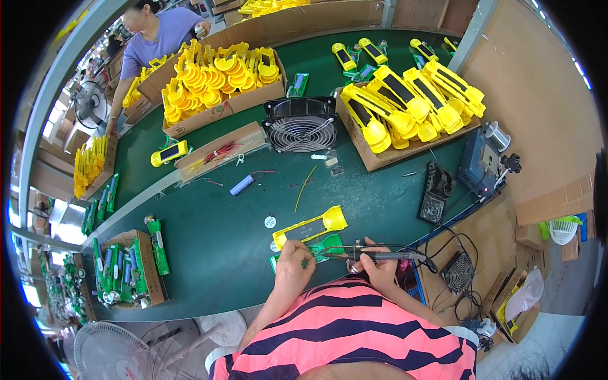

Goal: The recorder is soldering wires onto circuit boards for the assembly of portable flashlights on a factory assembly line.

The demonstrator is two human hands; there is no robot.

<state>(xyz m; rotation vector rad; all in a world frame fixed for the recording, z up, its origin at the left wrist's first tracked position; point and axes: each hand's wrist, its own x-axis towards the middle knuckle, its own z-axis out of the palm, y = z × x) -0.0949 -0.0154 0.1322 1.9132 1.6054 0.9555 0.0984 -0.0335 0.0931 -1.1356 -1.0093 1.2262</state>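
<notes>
My right hand (379, 271) grips a soldering iron (394, 256) by its dark handle. Its tip points left, over a green plastic housing (332, 243) in front of me. My left hand (294, 266) is closed in a pinch at the housing's left part; what sits between the fingertips is too small to make out. Green shows on both sides of this hand. Just beyond both hands lies a yellow plastic frame (329, 219) with a dark panel, tilted up to the right. A small round white disc (270, 222) rests to its left.
Cartons of yellow parts (221, 73) and yellow panel pieces (411, 101) stand beyond, a black fan (299, 125) between them. A blue battery cell (241, 185) lies mid-table. On the right are a soldering station (482, 158) and cables; at left, a box of green units (130, 269). A co-worker (158, 35) stands far left.
</notes>
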